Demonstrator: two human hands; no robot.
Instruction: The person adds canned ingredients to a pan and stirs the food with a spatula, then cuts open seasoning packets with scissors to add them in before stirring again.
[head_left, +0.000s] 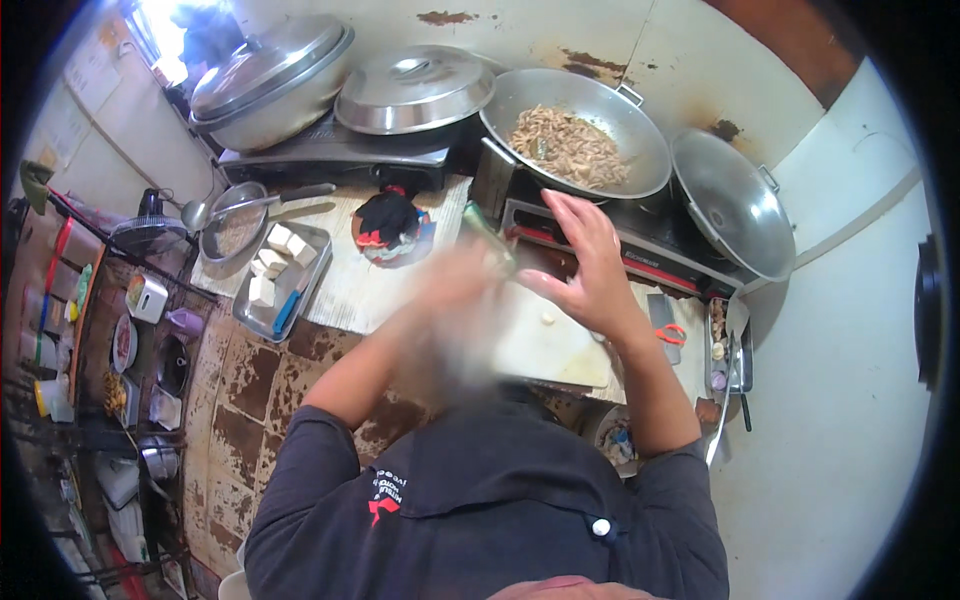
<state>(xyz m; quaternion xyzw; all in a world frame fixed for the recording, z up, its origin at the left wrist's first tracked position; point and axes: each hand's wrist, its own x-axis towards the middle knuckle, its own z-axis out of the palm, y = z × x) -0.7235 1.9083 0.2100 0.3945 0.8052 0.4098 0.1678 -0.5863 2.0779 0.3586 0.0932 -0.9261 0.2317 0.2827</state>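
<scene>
My left hand (457, 277) is strongly blurred over the left edge of a white cutting board (559, 345); what it holds, if anything, cannot be made out. A green object (487, 232), perhaps a bottle or wrapper, shows just beyond it. My right hand (589, 274) is raised above the board's far right part, fingers spread and thumb apart, with nothing seen in it. A small pale piece (548, 319) lies on the board. Past my hands, a wide metal wok (645, 161) with cooked shredded food (570, 146) stands on a gas stove (637, 259).
At left, a metal tray (322, 259) holds white blocks (262, 291) and a blue-handled knife (286, 311), beside a strainer (259, 199). Lidded pots (270, 97) stand behind. At right are another wok (739, 202), orange-handled scissors (670, 334) and a narrow tray with utensils (742, 375).
</scene>
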